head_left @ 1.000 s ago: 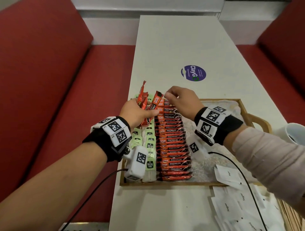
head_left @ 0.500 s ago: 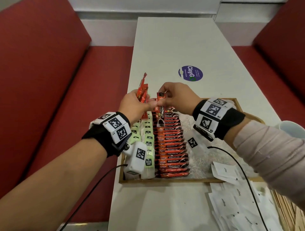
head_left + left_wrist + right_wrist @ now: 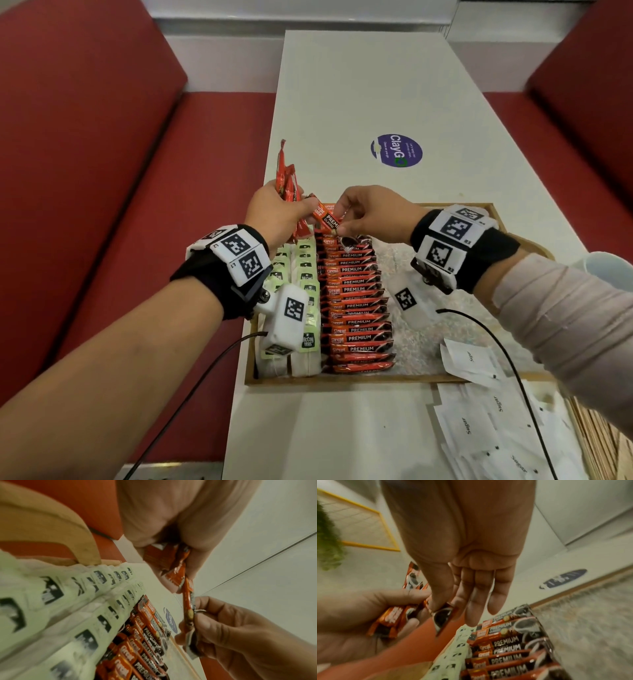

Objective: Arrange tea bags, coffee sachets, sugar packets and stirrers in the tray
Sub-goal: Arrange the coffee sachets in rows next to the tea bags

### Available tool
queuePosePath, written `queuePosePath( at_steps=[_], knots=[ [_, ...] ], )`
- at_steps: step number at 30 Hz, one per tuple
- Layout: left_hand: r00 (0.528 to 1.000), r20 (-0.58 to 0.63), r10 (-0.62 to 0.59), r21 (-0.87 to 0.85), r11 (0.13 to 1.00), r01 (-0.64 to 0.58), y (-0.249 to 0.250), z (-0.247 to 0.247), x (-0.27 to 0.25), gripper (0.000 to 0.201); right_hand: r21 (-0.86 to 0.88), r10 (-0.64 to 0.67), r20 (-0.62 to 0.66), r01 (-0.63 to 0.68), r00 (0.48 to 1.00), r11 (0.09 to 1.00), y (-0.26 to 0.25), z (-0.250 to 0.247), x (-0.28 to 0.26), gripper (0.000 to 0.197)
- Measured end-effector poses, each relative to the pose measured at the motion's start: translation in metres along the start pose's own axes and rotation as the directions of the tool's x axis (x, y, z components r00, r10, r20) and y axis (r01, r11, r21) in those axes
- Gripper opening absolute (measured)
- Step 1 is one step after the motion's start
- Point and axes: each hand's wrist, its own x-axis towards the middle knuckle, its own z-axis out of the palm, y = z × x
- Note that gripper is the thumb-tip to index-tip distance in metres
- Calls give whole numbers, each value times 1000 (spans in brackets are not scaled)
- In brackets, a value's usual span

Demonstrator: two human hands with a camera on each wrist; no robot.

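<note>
The right hand (image 3: 371, 214) is pinching one coffee sachet (image 3: 327, 219) out of the left hand (image 3: 274, 219), which is gripping a spare bunch (image 3: 287, 185). That bunch (loosely fanned) is risking a spill if the tug drags neighbours.

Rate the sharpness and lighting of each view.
Head view: bright and sharp, print on the coffee sachets legible, wide-angle bend at the edges. Left wrist view: dim, tea bags smeared with blur. Right wrist view: dim, right hand soft, tray liner streaked.

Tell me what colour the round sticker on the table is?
The sticker is purple with white writing and a bit of green. The head view shows it best.
</note>
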Motion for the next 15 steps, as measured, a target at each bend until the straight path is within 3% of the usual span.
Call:
queuePosePath(
  at_steps=[4,7,11,15],
  knots=[
    [999,-26,-30,-22,999,29,-7,1,2,23,199,13,127,-39,992,979,4,1,-2,21],
    [1000,-18,-15,-11,1000,15,-7,1,2,22,188,38,124,-61,992,980,6,0,0,22],
    [1000,-21,-18,-44,999,17,-6,-2,3,20,-131,52,-52,-59,997,990,12,-10,8,18],
    [1000,-9,-29,-56,998,29,-6,-6,1,20,-353,80,-96,-109,992,929,19,-5,9,16]
  ],
)
